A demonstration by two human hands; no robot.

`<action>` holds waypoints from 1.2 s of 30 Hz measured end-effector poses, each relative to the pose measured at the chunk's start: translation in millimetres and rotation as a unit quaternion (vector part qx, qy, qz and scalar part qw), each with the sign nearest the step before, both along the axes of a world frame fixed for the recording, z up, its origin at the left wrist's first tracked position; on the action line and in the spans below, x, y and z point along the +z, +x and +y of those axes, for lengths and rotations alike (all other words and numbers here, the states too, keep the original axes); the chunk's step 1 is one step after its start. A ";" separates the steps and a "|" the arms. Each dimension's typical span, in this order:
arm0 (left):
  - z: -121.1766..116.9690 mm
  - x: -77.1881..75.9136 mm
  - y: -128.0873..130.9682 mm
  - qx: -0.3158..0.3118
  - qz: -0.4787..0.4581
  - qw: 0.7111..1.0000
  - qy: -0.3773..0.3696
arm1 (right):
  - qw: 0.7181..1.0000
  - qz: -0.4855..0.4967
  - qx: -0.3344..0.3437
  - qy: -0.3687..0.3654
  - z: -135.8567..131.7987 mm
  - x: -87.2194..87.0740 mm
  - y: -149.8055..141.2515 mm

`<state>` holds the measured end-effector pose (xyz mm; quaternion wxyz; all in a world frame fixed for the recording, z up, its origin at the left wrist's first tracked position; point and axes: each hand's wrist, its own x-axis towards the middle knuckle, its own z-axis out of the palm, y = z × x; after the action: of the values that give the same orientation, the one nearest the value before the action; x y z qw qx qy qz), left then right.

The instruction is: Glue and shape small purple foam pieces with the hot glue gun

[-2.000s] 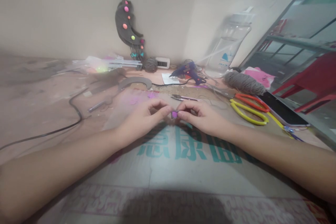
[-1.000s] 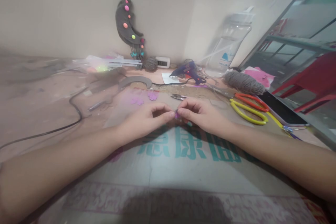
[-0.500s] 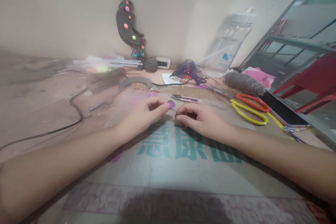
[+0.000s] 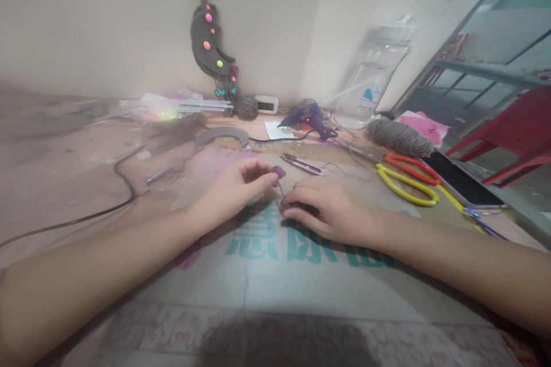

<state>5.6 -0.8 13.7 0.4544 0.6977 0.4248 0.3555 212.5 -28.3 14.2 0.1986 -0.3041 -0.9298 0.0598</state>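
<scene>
Between the thumb and forefinger of my left hand (image 4: 247,183) is a small purple piece (image 4: 279,171); blur hides its exact kind. A thin grey yarn strand (image 4: 282,190) runs from that piece down to my right hand (image 4: 329,206), whose closed fingertips grip it. Both hands are low over a sheet with teal lettering (image 4: 258,235). Thread snips (image 4: 303,164) lie just beyond my right hand.
Behind the hands are a glue gun (image 4: 307,117) and a grey crescent piece (image 4: 224,135). To the right lie scissors (image 4: 407,186), a grey yarn skein (image 4: 400,136) and a phone (image 4: 467,180). A water bottle (image 4: 374,71) stands at the back; a decorated crescent (image 4: 202,40) hangs on the wall.
My right hand has moved slightly down and turned more palm-down, and more of the yarn strand shows between the hands. The purple piece has tilted in my left fingers.
</scene>
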 end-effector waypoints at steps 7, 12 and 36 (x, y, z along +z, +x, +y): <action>-3.1 4.9 -3.1 0.021 0.034 0.999 0.018 | 0.997 -0.047 -0.058 -0.008 -2.7 14.4 1.7; -3.6 5.8 -1.8 0.026 0.028 0.999 0.002 | 0.987 -0.027 -0.147 -0.053 9.9 28.6 11.2; -0.5 -6.8 -1.1 0.007 -0.040 0.997 -0.071 | 0.929 0.121 -0.339 -0.091 135.9 13.8 73.2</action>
<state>4.5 -1.4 6.9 0.5165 0.6459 0.4356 0.3555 285.7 107.6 28.0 0.2891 -0.6084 -0.7309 0.1097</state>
